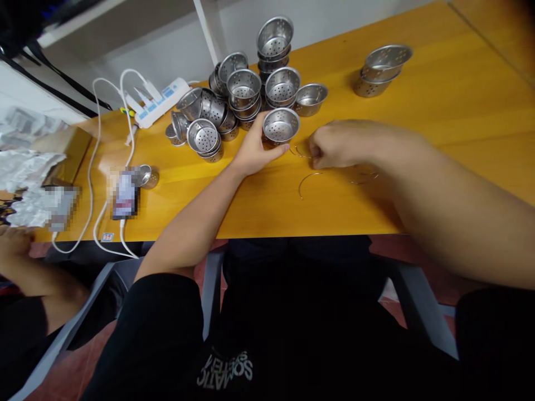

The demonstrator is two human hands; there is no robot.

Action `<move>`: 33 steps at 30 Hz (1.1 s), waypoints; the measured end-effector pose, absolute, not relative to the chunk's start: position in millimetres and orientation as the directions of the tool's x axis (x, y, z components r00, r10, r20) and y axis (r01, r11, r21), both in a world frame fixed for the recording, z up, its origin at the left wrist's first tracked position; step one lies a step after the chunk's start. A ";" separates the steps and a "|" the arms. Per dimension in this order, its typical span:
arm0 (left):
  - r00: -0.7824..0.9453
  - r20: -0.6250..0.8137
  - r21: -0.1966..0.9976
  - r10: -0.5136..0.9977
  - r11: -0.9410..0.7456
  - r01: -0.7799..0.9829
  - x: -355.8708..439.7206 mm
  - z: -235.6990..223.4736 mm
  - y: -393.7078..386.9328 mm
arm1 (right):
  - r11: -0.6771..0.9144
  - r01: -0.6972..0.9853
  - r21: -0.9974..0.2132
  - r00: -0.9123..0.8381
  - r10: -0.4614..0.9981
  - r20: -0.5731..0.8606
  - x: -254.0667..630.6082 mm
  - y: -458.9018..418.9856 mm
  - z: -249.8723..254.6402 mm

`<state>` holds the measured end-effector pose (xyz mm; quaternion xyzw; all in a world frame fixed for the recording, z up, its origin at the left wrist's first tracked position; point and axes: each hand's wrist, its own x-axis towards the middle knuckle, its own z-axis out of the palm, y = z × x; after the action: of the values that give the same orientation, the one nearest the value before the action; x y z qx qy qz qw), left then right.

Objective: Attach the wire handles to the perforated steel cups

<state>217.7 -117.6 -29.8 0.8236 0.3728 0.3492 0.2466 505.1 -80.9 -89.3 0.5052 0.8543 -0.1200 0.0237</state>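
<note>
My left hand [256, 147] grips a small round metal cup [281, 127] with holes in its bottom, thumb in front and fingers around its left side. The cup's open mouth faces up toward me. Just right of it, my right hand [328, 146] is closed in a pinch. A thin curved wire [301, 155] sticks out of its fingers toward the cup. On the table below lies another bent wire [308, 177], and more thin wire [365, 181] lies near my right forearm.
Stacks of perforated metal cups [243, 89] stand behind my left hand. Two nested cups [371, 86] sit at the back right. Left are a power strip [163, 103] with white cables, a phone [125, 195] and a single cup [150, 177]. Another person's hand [15, 240] is at far left.
</note>
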 end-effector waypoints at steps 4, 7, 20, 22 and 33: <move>0.482 0.391 0.676 0.784 -0.600 0.428 217.6 -32.2 -116.2 | 0.488 0.839 -0.240 -0.530 0.833 -0.160 524.9 -54.3 -127.3; 0.478 0.415 0.688 0.774 -0.611 0.392 216.7 -38.0 -110.2 | 0.494 0.845 -0.205 -0.528 0.832 -0.170 535.0 -38.6 -150.1; 0.525 0.469 0.649 0.710 -0.680 0.340 211.4 -52.7 -95.1 | 0.571 0.819 -0.051 -0.569 0.797 -0.202 497.0 -104.2 -60.0; 0.530 0.467 0.645 0.707 -0.683 0.343 210.9 -53.6 -94.4 | 0.575 0.817 -0.055 -0.573 0.795 -0.199 495.8 -111.5 -49.1; 0.557 0.460 0.631 0.692 -0.696 0.344 211.8 -59.2 -89.9 | 0.645 0.730 -0.225 -0.678 0.726 -0.116 511.7 -92.9 -56.4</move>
<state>211.8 -89.9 -59.2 0.8482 0.3055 0.3583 0.2427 511.7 -92.9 -56.4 0.4013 0.9070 -0.1275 0.0077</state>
